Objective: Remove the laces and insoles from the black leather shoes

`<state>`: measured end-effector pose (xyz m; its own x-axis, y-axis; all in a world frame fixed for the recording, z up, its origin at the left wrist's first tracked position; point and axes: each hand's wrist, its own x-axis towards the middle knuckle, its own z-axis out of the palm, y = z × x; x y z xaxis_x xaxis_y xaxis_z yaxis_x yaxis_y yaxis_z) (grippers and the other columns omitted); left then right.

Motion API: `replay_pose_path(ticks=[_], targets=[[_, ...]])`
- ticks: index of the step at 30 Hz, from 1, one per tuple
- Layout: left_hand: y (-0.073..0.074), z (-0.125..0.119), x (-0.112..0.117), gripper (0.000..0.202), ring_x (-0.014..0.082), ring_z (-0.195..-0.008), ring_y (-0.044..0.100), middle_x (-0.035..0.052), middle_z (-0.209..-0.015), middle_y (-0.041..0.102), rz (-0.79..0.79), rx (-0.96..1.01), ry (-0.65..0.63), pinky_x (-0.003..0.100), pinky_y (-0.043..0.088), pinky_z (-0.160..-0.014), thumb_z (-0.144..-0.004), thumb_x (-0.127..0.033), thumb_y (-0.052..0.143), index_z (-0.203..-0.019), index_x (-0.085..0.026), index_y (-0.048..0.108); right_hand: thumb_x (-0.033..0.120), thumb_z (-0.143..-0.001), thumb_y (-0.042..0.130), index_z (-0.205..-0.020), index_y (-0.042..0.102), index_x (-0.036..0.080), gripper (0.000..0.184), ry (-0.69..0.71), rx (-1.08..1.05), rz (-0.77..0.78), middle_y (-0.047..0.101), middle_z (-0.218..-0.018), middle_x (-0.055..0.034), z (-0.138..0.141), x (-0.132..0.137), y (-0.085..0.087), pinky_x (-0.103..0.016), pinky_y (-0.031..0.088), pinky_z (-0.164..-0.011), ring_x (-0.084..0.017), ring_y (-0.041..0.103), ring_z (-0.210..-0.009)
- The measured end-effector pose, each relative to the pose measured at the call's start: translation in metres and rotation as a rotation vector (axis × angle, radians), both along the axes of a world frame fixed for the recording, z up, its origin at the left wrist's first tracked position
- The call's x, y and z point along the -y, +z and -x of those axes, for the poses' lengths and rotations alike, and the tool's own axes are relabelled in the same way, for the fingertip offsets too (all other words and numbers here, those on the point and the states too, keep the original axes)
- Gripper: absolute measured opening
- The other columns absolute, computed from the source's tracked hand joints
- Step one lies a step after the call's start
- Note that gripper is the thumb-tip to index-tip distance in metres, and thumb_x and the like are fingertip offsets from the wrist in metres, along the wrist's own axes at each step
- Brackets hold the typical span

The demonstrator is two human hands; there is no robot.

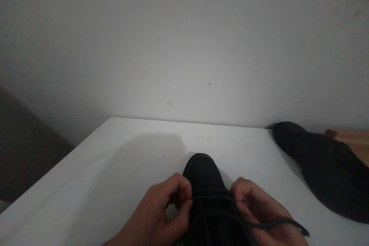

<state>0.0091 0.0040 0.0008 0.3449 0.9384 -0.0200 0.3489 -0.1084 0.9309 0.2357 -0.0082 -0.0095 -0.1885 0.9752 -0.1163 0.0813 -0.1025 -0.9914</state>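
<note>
A black shoe (201, 171) sits on the white table with its toe pointing away from me; its rear part runs out of the bottom of the view. Across its front runs a dark shoelace (211, 196). At the shoe's left side, my left hand (161, 211) pinches this lace between thumb and index finger. On the opposite side my right hand (256, 207) is closed on the lace too, thumb against fingers. Between both hands the lace is stretched nearly straight. A loose lace end (288, 221) lies over my right hand and sticks out to the right.
Another black shoe (325, 165) lies at the right, near the wall. Behind it is a striped brown wooden object (353, 142), partly hidden. The white table (138, 157) meets a pale wall (184, 46) at the back; its left edge drops off beside a dark area.
</note>
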Motion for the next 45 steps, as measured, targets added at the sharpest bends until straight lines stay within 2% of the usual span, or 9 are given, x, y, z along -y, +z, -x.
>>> replay_pose_path(ticks=[5, 10, 15, 19, 24, 30, 33, 40, 45], targets=[[0.0, -0.008, -0.016, 0.01, 0.0116, -0.064, 0.048, -0.0028, -0.068, 0.052, -0.054, 0.044, 0.115, 0.022, 0.037, -0.058, -0.084, -0.029, 0.05, -0.079, -0.02, 0.051, 0.061, -0.079, 0.064, -0.074, 0.053, 0.02, 0.043, -0.039, 0.071, -0.163, 0.046, -0.065, 0.0015, 0.006, -0.019, -0.002, -0.022, 0.038, -0.051, -0.012, 0.042, -0.059], [-0.003, -0.01, -0.028, 0.016, 0.0115, -0.066, 0.047, -0.0024, -0.071, 0.051, -0.054, 0.117, 0.088, 0.022, 0.036, -0.059, -0.086, -0.034, 0.055, -0.083, -0.019, 0.053, 0.055, -0.084, 0.062, -0.078, 0.055, 0.021, 0.036, -0.033, 0.007, -0.248, 0.048, -0.066, 0.0021, 0.006, -0.031, -0.005, -0.022, 0.038, -0.053, -0.011, 0.044, -0.06], [-0.014, -0.009, -0.024, 0.02, 0.0112, -0.067, 0.047, -0.0028, -0.073, 0.049, -0.123, 0.166, 0.059, 0.022, 0.037, -0.062, -0.091, -0.037, 0.053, -0.081, -0.019, 0.052, 0.044, -0.087, 0.063, -0.092, 0.063, 0.023, 0.022, 0.023, -0.059, -0.269, 0.058, -0.079, -0.0011, 0.0, -0.033, -0.013, -0.024, 0.043, -0.06, -0.013, 0.054, -0.07], [-0.021, -0.008, -0.021, 0.018, 0.0129, -0.071, 0.05, -0.0015, -0.076, 0.052, -0.223, 0.097, 0.061, 0.023, 0.04, -0.066, -0.093, -0.033, 0.048, -0.082, -0.02, 0.052, 0.042, -0.089, 0.062, -0.083, 0.062, 0.021, 0.022, -0.024, -0.011, -0.34, 0.056, -0.08, -0.0019, -0.001, -0.031, -0.013, -0.024, 0.044, -0.061, -0.014, 0.054, -0.074], [-0.02, -0.005, -0.022, 0.014, 0.0138, -0.072, 0.053, 0.0001, -0.077, 0.056, -0.419, -0.041, 0.091, 0.023, 0.044, -0.067, -0.093, -0.025, 0.046, -0.081, -0.021, 0.052, 0.042, -0.096, 0.05, -0.089, 0.055, 0.022, 0.022, -0.018, 0.089, -0.364, 0.051, -0.079, -0.0003, 0.001, -0.026, -0.012, -0.023, 0.043, -0.06, -0.013, 0.049, -0.07], [-0.017, 0.0, -0.026, 0.011, 0.0144, -0.082, 0.06, 0.0027, -0.087, 0.064, -0.616, -0.1, 0.073, 0.023, 0.047, -0.076, -0.093, -0.019, 0.046, -0.09, -0.021, 0.056, 0.028, -0.099, 0.043, -0.091, 0.052, 0.023, 0.013, -0.045, 0.283, -0.63, 0.053, -0.087, -0.0023, -0.003, -0.027, -0.017, -0.025, 0.044, -0.069, -0.014, 0.052, -0.079], [-0.019, 0.001, -0.028, 0.01, 0.0137, -0.078, 0.059, 0.0014, -0.082, 0.062, -0.602, -0.118, 0.101, 0.023, 0.047, -0.073, -0.092, -0.02, 0.047, -0.087, -0.021, 0.055, 0.024, -0.099, 0.041, -0.093, 0.052, 0.023, 0.012, -0.053, 0.315, -0.714, 0.054, -0.092, -0.0034, -0.003, -0.027, -0.018, -0.026, 0.045, -0.073, -0.015, 0.053, -0.086], [-0.021, -0.003, -0.032, 0.015, 0.0153, -0.08, 0.056, 0.0007, -0.083, 0.057, -0.398, 0.001, 0.075, 0.027, 0.045, -0.074, -0.093, -0.033, 0.049, -0.09, -0.019, 0.053, 0.029, -0.099, 0.044, -0.095, 0.054, 0.022, 0.013, -0.036, 0.284, -0.652, 0.055, -0.094, -0.0037, 0.0, -0.027, -0.012, -0.028, 0.045, -0.077, -0.016, 0.054, -0.089], [-0.017, -0.008, -0.036, 0.019, 0.0146, -0.076, 0.051, -0.0004, -0.078, 0.055, -0.438, 0.016, 0.065, 0.027, 0.041, -0.072, -0.091, -0.033, 0.049, -0.08, -0.018, 0.054, 0.031, -0.097, 0.044, -0.09, 0.051, 0.021, 0.015, -0.026, 0.274, -0.657, 0.052, -0.09, -0.0025, -0.001, -0.03, -0.008, -0.027, 0.045, -0.071, -0.016, 0.052, -0.084]])
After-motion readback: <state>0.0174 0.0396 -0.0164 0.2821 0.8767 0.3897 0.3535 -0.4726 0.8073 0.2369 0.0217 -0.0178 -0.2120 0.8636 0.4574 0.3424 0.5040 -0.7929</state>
